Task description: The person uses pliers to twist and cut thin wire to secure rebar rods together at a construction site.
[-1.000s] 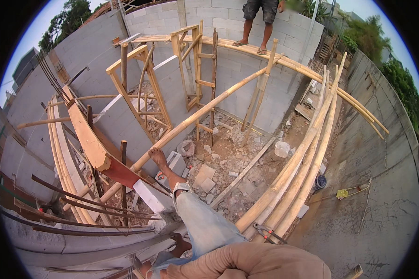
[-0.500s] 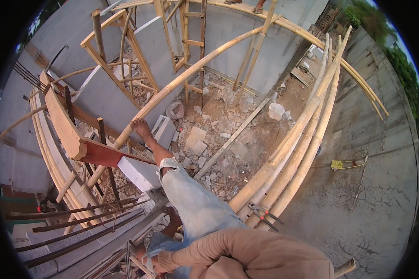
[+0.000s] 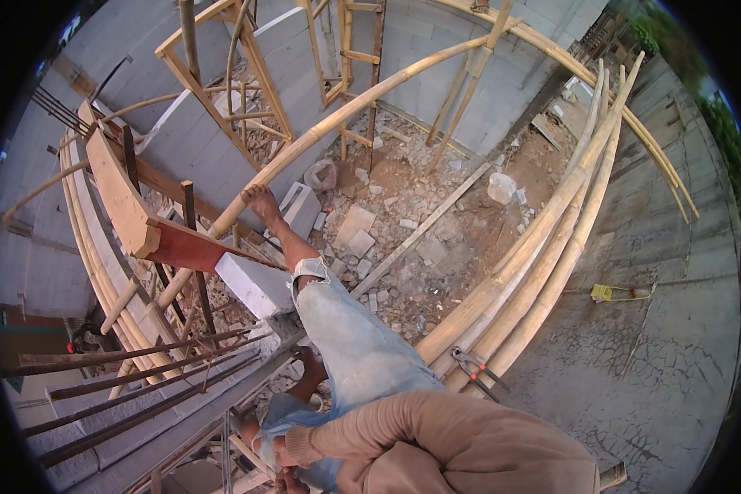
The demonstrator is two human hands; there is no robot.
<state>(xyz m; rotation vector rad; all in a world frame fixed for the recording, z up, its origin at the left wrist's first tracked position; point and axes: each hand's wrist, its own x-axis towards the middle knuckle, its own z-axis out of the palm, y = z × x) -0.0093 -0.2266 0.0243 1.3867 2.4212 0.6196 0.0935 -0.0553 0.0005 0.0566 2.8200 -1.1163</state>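
A brown-sleeved arm, apparently my right, reaches across to the left. My right hand (image 3: 285, 451) is down beside the faded jeans (image 3: 346, 329); its fingers are mostly hidden. Just under it, skin at the lower edge seems to be my left hand (image 3: 289, 481), too cut off to read. I cannot make out anything in either hand. Thin steel rods (image 3: 227, 449) stand close by on the left. My bare foot (image 3: 262, 202) presses on a long bamboo pole (image 3: 337, 123). Pincers (image 3: 478, 372) with dark, red-marked handles rest on the bamboo poles (image 3: 543, 305) to the right.
Rusty rebars (image 3: 132, 380) jut out at lower left, near a white block (image 3: 251, 284) and a wooden form board (image 3: 119, 193). Rubble (image 3: 387, 247) covers the ground far below. A ladder (image 3: 362, 58) stands beyond; a grey cement surface (image 3: 634, 354) lies right.
The view has shifted slightly, so most things sit a little further right. The other person's feet on the far bamboo are now mostly out of view. My arm keeps nearly the same pose.
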